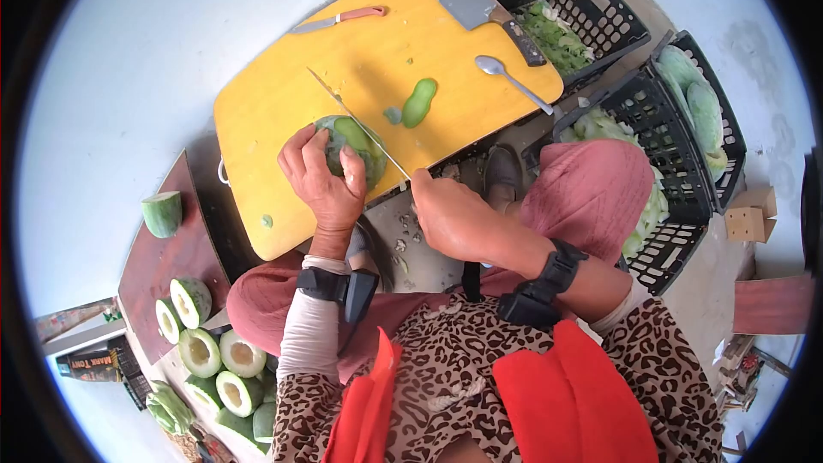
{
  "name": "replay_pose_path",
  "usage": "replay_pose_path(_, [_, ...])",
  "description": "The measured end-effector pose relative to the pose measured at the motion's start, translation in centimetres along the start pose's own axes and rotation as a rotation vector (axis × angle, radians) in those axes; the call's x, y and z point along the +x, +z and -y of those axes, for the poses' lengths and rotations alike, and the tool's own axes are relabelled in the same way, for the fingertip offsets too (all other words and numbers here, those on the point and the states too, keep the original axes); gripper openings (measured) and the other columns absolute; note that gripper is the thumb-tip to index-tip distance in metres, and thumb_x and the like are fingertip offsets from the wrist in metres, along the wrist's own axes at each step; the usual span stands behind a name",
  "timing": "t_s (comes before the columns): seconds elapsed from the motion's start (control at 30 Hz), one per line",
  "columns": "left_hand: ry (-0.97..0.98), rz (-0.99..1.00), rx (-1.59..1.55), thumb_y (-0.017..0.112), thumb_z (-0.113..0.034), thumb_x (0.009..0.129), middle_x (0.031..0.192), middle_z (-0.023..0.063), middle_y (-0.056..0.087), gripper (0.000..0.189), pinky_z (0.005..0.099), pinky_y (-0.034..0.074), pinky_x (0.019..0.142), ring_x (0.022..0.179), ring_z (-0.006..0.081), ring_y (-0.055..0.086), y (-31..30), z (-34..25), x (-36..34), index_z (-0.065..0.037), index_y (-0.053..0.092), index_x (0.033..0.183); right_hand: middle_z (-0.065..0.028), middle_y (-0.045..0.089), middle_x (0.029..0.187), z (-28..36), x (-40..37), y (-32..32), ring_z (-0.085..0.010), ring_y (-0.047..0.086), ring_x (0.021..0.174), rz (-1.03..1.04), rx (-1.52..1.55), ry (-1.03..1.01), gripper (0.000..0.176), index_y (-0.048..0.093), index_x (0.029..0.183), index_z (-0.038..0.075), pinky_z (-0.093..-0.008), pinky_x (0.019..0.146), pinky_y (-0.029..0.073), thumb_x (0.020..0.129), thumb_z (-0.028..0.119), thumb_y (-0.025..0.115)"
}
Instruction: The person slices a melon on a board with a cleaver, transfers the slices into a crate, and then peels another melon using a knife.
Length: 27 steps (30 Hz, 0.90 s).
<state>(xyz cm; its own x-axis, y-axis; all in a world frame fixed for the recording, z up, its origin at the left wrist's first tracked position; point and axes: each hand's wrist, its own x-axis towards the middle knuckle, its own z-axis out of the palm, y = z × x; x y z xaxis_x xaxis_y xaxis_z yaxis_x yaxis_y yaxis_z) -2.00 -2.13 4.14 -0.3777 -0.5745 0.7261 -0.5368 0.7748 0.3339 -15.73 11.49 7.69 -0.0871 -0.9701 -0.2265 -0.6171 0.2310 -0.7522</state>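
My left hand [321,180] is wrapped around a green winter melon piece [374,170] on the yellow cutting board [257,129], near its front edge. A bright green patch of bared flesh shows on the melon's upper side. My right hand [454,216] grips a knife whose long thin blade [330,91] lies across the melon, pointing up and left. The knife's handle is hidden inside my fist. Just right of the blade, a cut strip of peel [419,103] and a smaller peel scrap [393,115] lie on the board.
On the board are a cleaver [467,2], a small red-handled knife [339,19] and a spoon [514,83]. Black crates [600,9] with peelings and melons stand right. Several cut melons [200,351] sit lower left; one piece [162,214] rests on a brown board [141,279].
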Motion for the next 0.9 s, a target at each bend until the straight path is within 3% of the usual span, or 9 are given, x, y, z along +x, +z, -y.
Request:
replay_pose_path(0.2, [0.01, 0.002, 0.004, 0.061, -0.009, 0.079, 0.111, 0.0212, 0.053, 0.027, 0.0465, 0.04, 0.092, 0.104, 0.0383, 0.049, 0.1, 0.1, -0.1, 0.001, 0.055, 0.104, -0.0313, 0.059, 0.069, -0.3, 2.4, 0.7, -0.0487, 0.062, 0.071, -0.018, 0.028, -0.022, 0.016, 0.042, 0.09, -0.009, -0.0548, 0.063, 0.047, 0.085, 0.001, 0.053])
replay_pose_path(0.3, [0.008, 0.002, 0.012, 0.061, -0.009, 0.079, 0.111, 0.0212, 0.053, 0.027, 0.0465, 0.04, 0.092, 0.104, 0.0384, 0.049, 0.1, 0.1, -0.1, 0.001, 0.055, 0.104, -0.0325, 0.062, 0.083, 0.3, 1.1, 0.0, -0.0483, 0.064, 0.083, 0.034, 0.024, 0.054, 0.016, 0.046, 0.093, -0.008, -0.0523, 0.072, 0.051, 0.079, -0.003, 0.053])
replay_pose_path(0.9, [0.071, -0.018, -0.017, 0.063, -0.013, 0.075, 0.106, 0.021, 0.055, 0.03, 0.0478, 0.041, 0.089, 0.101, 0.0387, 0.05, -0.1, 0.6, -0.2, 0.0, 0.057, 0.101, -0.031, 0.063, 0.1, 0.7, 0.3, 1.0, -0.0458, 0.063, 0.096, 0.069, -0.041, 0.138, 0.024, 0.049, 0.102, -0.01, -0.0499, 0.081, 0.052, 0.081, -0.002, 0.055])
